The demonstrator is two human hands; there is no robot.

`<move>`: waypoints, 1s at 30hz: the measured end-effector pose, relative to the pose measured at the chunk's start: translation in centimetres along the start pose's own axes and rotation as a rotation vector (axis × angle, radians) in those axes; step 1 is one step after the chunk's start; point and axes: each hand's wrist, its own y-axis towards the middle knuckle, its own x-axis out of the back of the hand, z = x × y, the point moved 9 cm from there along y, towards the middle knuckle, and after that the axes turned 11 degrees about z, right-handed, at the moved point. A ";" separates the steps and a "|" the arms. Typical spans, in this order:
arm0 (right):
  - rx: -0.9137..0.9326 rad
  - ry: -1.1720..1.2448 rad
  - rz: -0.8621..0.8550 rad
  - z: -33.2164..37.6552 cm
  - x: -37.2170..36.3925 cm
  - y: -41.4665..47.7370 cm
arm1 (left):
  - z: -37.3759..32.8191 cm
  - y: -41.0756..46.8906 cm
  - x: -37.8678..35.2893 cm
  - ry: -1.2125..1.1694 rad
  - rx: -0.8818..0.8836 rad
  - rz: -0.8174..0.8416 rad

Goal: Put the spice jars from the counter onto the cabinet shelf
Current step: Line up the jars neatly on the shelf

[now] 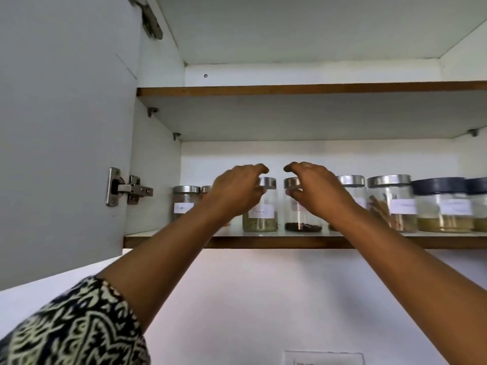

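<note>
Two glass spice jars with steel lids stand side by side on the lower cabinet shelf. The left one holds green-brown spice; my left hand grips it around the lid. The right one holds a thin layer of dark spice; my right hand grips its lid. Both jars rest on the shelf board. My forearms reach up from below.
More labelled jars line the shelf: one at the far left, steel-lidded ones to the right and dark-lidded ones at the far right. The upper shelf holds nothing visible. The cabinet door stands open on the left.
</note>
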 end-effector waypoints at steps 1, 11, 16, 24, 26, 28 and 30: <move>-0.027 -0.018 0.035 -1.2 -0.2 0.0 | -0.8 0.5 -0.5 -0.001 -0.006 0.015; -0.025 -0.101 0.256 -4.5 -2.6 2.0 | 0.3 4.0 -3.7 0.203 0.088 0.162; -0.008 -0.120 0.264 -3.5 -3.8 3.8 | 1.6 5.3 -3.2 0.171 0.035 0.216; -0.045 -0.062 0.228 -3.4 -5.9 6.8 | 5.2 7.3 -4.7 0.077 0.005 0.248; -0.061 -0.074 0.236 -3.4 -6.8 8.1 | 6.3 8.2 -5.7 0.072 0.017 0.248; -0.073 -0.074 0.225 -3.5 -7.4 9.1 | 7.0 9.0 -6.6 0.082 0.025 0.247; -0.084 -0.055 0.219 -3.6 -8.1 10.0 | 7.7 9.7 -7.4 0.091 0.033 0.236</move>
